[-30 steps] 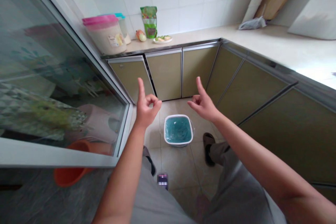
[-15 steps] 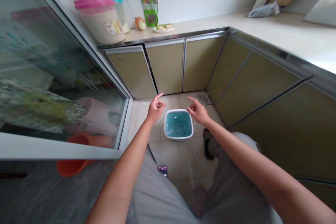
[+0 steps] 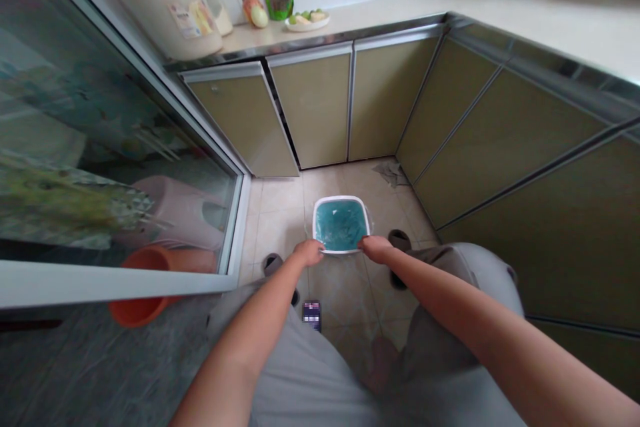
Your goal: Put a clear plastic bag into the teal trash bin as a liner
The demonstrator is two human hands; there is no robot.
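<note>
Between my feet stands a small trash bin with a white squarish rim and a teal inside. A thin clear plastic liner seems to fold out over its rim at the sides. The fingers of my left hand are closed over the near left corner of the rim. At the near right corner, my right hand pinches the rim in the same way. The fingertips of both hands are partly hidden.
A phone lies on the tiled floor near my legs. Behind the bin are cabinet doors and a grey rag. A sliding glass door stands at left, with an orange bucket beyond. The counter holds a pink-lidded container.
Both hands have come down and toward me, from pointing above the bin's far side to gripping its near rim corners. The view has tilted lower.
</note>
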